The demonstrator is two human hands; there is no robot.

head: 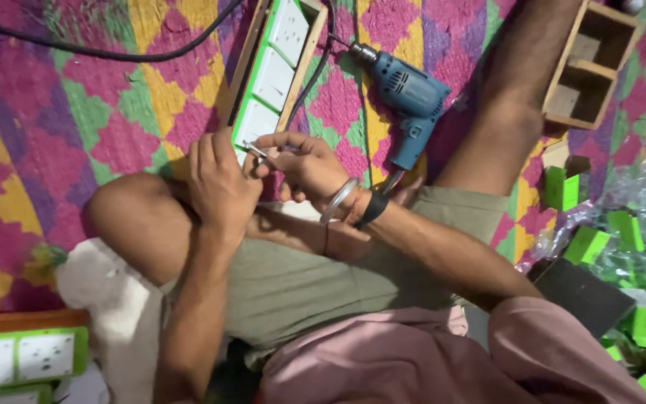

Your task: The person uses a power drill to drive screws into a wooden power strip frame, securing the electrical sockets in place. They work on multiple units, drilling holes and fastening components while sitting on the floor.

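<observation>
My left hand (220, 179) and my right hand (304, 166) meet above my bent knee, fingers pinched together on a small metal part (256, 151) between them. Just beyond the hands lies a long wooden box with white and green switch plates (272, 71). A blue electric drill (407, 101) lies on the mat to the right of that box, its bit pointing up-left. My right wrist carries a metal bangle and a black band.
A patterned pink, green and yellow mat (76, 127) covers the floor. A black cable (114, 52) crosses the top left. An open wooden box (591, 63) sits top right. Green and white parts in plastic (637, 239) pile at right. Another switch plate (24, 355) lies bottom left.
</observation>
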